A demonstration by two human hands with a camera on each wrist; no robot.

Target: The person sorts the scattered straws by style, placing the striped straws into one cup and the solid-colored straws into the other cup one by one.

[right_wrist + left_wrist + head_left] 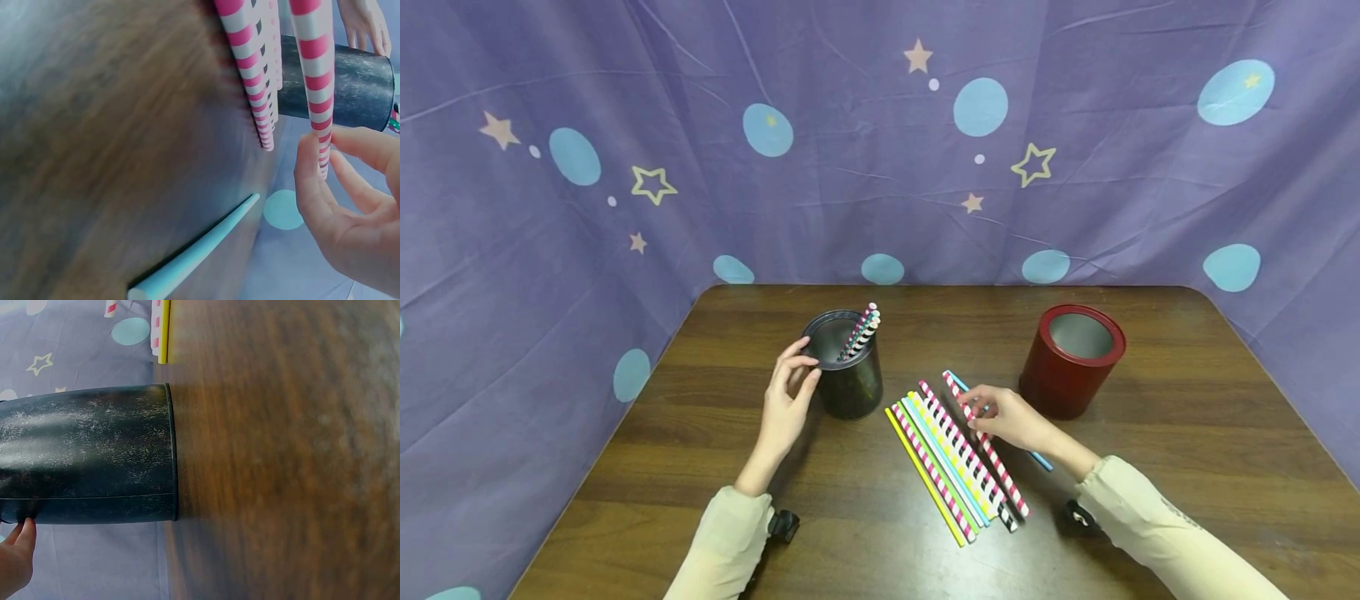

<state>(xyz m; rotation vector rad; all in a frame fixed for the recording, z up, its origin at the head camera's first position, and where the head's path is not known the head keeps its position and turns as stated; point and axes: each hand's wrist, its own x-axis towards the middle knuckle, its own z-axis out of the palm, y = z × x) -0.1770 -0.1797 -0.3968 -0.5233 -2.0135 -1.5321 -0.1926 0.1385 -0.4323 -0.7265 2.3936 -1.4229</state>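
Observation:
My right hand (1011, 418) pinches a pink-and-white striped paper straw (317, 81) between thumb and fingers, lifted over the table in the right wrist view. A plain blue straw (200, 250) lies beneath that hand. My left hand (786, 408) rests its fingertips at the left of the black can's rim, fingers fairly straight. The black can (850, 392) stands upright with several striped straws (861, 333) leaning inside against its right side. Between the hands, a row of straws (936, 467) lies slanted on the table: yellow, green, white, blue and striped ones.
A red can (1063, 379) stands upright at the back right, just beyond my right hand; its visible inside shows bare grey metal. The brown wooden table (685, 467) meets a purple patterned curtain (880, 150) behind and at the sides.

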